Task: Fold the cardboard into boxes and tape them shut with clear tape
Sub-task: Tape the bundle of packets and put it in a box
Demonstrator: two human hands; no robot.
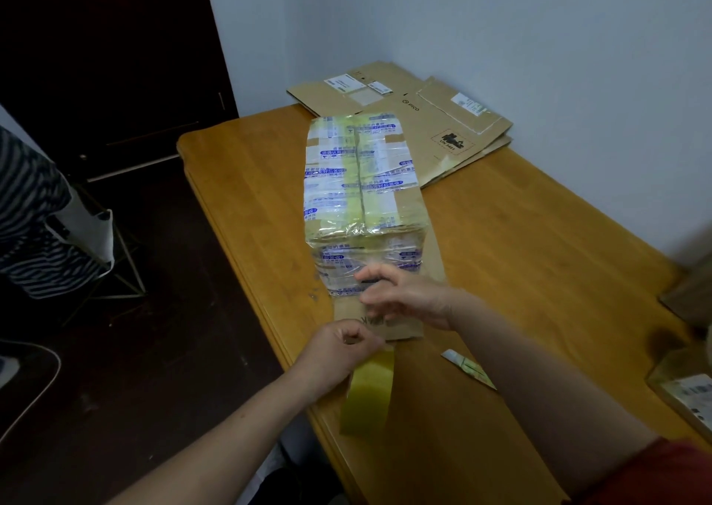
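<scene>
**Loose tape risking a crooked seal**

The left hand [346, 344] is pinching the tape [369, 392] just in front of the box [358, 180], which is lying on the table [520, 234]. The right hand [404, 294] is curling against the box's near face; whether it is gripping anything, I cannot tell. The tape is hanging free, so it is probably risking sticking to itself or landing askew. Flat cardboard [443, 119] is lying behind the box.

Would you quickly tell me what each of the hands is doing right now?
Left hand: pinches the tape strip.
Right hand: curled round a small dark object against the box; what it is cannot be told.
</scene>
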